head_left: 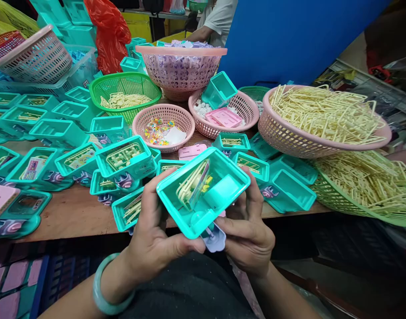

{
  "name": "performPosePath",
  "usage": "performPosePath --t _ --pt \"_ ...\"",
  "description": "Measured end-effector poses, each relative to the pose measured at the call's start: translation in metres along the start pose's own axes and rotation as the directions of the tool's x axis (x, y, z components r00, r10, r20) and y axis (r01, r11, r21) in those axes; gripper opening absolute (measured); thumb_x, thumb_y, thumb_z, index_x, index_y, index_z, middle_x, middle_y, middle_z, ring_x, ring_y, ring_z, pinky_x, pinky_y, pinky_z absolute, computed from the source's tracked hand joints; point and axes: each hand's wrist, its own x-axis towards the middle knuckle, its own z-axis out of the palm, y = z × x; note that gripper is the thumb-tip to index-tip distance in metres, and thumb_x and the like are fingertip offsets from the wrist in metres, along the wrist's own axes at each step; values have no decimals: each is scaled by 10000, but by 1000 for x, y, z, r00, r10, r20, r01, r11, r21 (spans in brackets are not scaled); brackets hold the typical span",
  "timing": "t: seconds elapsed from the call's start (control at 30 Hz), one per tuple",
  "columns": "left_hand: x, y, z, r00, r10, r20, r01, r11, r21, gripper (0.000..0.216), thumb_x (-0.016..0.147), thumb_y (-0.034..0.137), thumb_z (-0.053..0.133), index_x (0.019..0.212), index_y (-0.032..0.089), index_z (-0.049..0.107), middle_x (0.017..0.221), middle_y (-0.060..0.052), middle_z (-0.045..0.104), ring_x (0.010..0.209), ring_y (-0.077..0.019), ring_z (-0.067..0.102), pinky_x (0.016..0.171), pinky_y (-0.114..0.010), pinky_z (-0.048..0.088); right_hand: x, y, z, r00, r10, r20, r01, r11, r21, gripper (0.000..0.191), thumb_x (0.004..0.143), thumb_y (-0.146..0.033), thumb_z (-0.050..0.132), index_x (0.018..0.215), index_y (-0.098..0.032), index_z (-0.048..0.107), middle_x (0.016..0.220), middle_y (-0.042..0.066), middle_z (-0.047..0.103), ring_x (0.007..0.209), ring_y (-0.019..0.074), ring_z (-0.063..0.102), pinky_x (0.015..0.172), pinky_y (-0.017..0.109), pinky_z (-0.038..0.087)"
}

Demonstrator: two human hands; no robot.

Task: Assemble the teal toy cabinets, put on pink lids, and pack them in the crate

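A teal plastic box, its open top tilted toward me, is held between both hands above the table's front edge. Inside it lie cream plastic frame pieces, a printed card and some small yellow pieces. My left hand grips the box's left side, thumb along the lower edge. My right hand is closed around the box's lower right side, its thumb and fingers at a lilac plastic piece on the front. Part of the right fingers is hidden behind the box.
Several similar teal boxes crowd the wooden table. Behind stand a pink basket of small colourful parts, a green basket and a large pink basket heaped with cream frames. A person is at the back.
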Motion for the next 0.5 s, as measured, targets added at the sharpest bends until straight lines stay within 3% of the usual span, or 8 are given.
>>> performPosePath --t 0.17,0.27,0.37,0.43,0.5 --pt "-4 0 -1 999 29 27 -31 997 67 855 779 449 873 1510 396 432 1465 -71 574 1258 -337 665 940 -412 649 -1 1 0 999 3 -35 -3 1000 -3 459 792 -171 878 1166 -401 744 1722 -76 252 1567 343 315 1186 518 485" --pt "-6 -4 -2 998 38 53 -45 990 137 1070 667 454 947 1554 393 351 1507 -103 512 1309 -375 621 987 -468 627 -3 3 -2 997 34 -75 -38 998 -52 302 772 -241 902 1009 -346 746 1699 -57 305 1568 351 310 1208 544 441" --pt "-7 -10 -2 993 119 11 -117 954 275 1196 574 388 1008 1561 367 333 1499 -108 478 1349 -371 574 1057 -474 581 -4 4 -4 998 32 -56 -38 994 -104 215 787 -287 888 920 -310 720 1686 -31 324 1501 355 432 1164 537 476" --pt "-7 -12 -2 983 186 5 -177 926 333 1177 584 351 1007 1555 344 342 1476 -103 482 1356 -349 559 1089 -454 555 -3 5 -4 999 30 -34 -34 990 -135 213 802 -307 874 919 -303 696 1676 -11 337 1412 344 536 1122 530 506" --pt "-7 -12 -3 977 214 21 -208 914 350 1160 609 364 991 1561 324 329 1477 -107 473 1358 -337 552 1112 -445 531 -1 7 -4 998 33 -55 -40 991 -131 325 792 -341 885 1027 -329 661 1638 15 396 1370 330 574 1107 525 513"
